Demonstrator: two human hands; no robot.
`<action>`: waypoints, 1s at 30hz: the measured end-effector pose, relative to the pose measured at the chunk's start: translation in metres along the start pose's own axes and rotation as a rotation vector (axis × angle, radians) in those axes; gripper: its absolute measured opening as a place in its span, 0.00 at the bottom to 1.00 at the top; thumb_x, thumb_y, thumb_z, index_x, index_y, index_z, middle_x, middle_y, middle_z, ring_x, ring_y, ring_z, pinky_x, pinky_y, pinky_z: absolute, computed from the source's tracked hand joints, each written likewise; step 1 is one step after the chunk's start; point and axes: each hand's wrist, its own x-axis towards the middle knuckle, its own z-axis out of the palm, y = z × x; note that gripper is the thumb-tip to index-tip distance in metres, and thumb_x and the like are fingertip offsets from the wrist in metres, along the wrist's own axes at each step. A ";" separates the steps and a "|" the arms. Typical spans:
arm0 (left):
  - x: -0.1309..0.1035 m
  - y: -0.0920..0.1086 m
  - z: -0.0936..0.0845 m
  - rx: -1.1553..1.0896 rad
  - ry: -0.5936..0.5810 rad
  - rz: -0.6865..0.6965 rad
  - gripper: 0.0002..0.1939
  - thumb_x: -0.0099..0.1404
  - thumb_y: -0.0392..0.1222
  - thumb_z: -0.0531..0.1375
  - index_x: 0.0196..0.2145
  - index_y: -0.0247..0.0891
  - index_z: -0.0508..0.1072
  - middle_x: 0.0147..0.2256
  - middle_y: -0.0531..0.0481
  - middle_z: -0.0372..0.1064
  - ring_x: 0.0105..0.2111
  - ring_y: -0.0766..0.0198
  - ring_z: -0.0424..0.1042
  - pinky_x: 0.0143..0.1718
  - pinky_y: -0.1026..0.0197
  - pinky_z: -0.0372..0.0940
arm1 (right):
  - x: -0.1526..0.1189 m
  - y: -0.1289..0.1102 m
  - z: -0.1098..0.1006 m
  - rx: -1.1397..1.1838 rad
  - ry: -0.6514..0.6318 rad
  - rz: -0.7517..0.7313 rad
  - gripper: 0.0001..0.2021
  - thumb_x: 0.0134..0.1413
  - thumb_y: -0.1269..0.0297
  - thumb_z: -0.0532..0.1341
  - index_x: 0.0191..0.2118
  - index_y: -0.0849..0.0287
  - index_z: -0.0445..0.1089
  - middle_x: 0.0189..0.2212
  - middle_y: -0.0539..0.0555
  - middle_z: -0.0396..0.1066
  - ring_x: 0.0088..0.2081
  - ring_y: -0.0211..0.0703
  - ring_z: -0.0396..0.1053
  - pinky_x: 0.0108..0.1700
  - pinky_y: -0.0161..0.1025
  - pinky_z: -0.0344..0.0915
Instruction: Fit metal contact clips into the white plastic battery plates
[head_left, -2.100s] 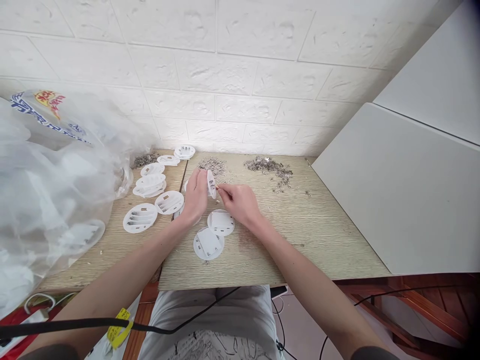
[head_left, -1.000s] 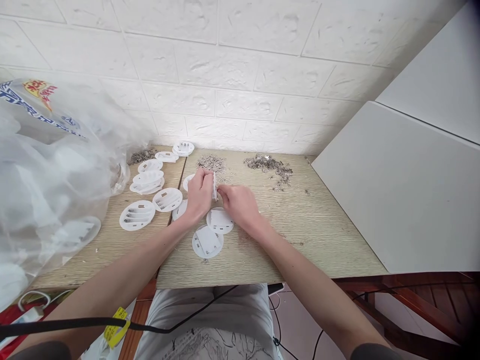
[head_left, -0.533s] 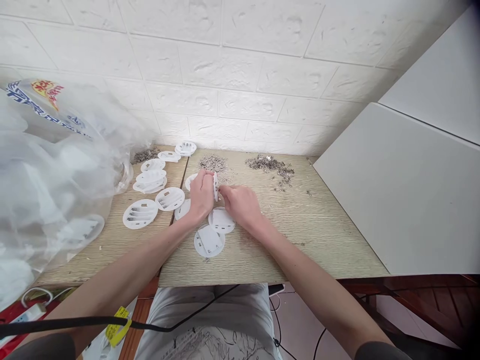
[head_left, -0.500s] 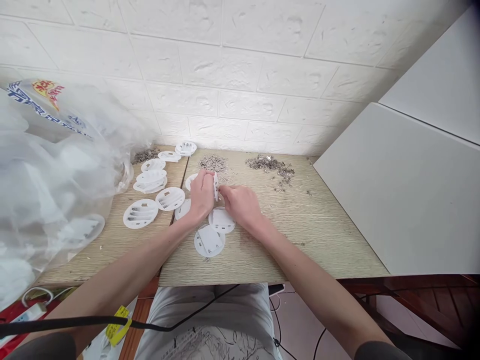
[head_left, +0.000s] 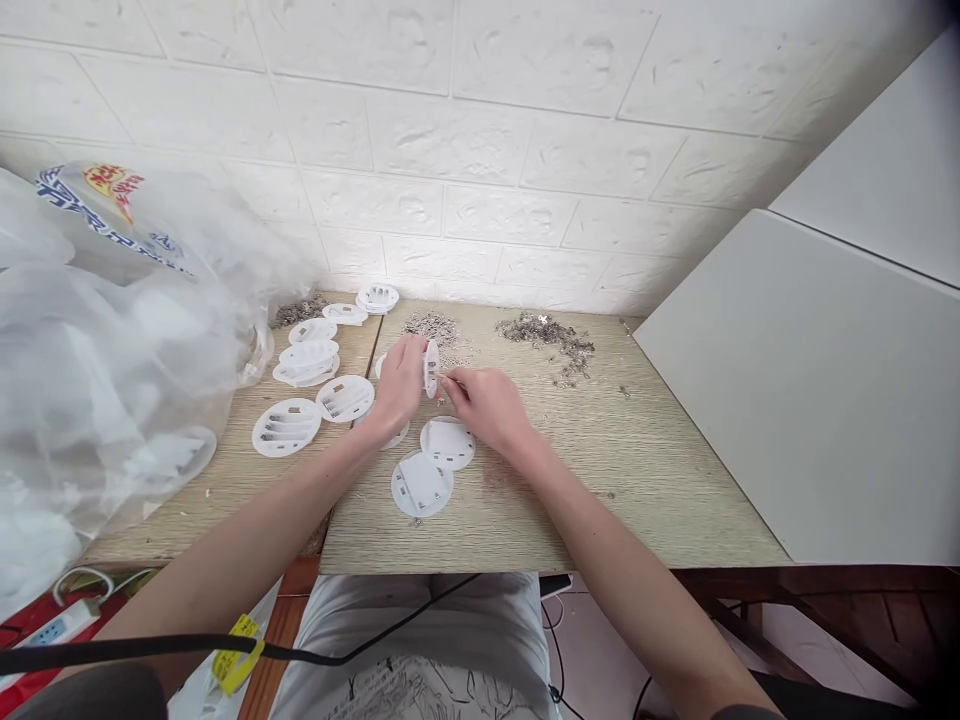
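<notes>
My left hand [head_left: 403,378] is closed around a white round battery holder [head_left: 430,368] held on edge above the table, its slotted face turned to the right. Fingertips of my right hand [head_left: 491,405] are pinched close to that face; what they hold is too small to make out. Just below the fingers lies a tiny metal piece [head_left: 441,402]. Two more round holders, a nearer one [head_left: 421,484] and a farther one [head_left: 448,443], overlap on the table in front of my hands. Another is partly hidden under my left wrist.
Several white holders [head_left: 286,428] lie to the left. Small metal parts form a pile [head_left: 433,328] behind my hands, a darker pile [head_left: 546,335] to the right and one at the back left. A bulging plastic bag [head_left: 135,370] fills the left side; a grey panel [head_left: 817,400] leans at right.
The held holder has turned so more of its slotted face shows. My right hand stays close beside it with pinched fingers. The whole view has shifted slightly.
</notes>
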 end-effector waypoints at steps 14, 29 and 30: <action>0.000 0.001 -0.002 0.067 -0.028 0.004 0.15 0.65 0.35 0.48 0.20 0.39 0.55 0.24 0.53 0.57 0.26 0.65 0.58 0.28 0.63 0.54 | 0.001 0.000 -0.001 0.008 -0.028 0.045 0.15 0.64 0.62 0.50 0.29 0.59 0.69 0.25 0.53 0.69 0.25 0.38 0.58 0.27 0.37 0.44; -0.001 0.003 0.001 -0.325 -0.200 -0.082 0.12 0.62 0.48 0.57 0.26 0.38 0.66 0.25 0.54 0.59 0.24 0.70 0.58 0.24 0.67 0.57 | 0.014 0.015 0.009 0.885 0.126 0.186 0.16 0.53 0.52 0.59 0.28 0.62 0.67 0.25 0.49 0.65 0.28 0.36 0.59 0.33 0.34 0.56; -0.001 0.003 0.000 -0.320 -0.219 -0.069 0.12 0.62 0.49 0.57 0.28 0.38 0.68 0.27 0.54 0.62 0.26 0.69 0.60 0.26 0.67 0.59 | 0.014 0.017 0.010 0.906 0.146 0.197 0.15 0.52 0.52 0.59 0.27 0.62 0.67 0.25 0.49 0.66 0.29 0.36 0.60 0.33 0.35 0.56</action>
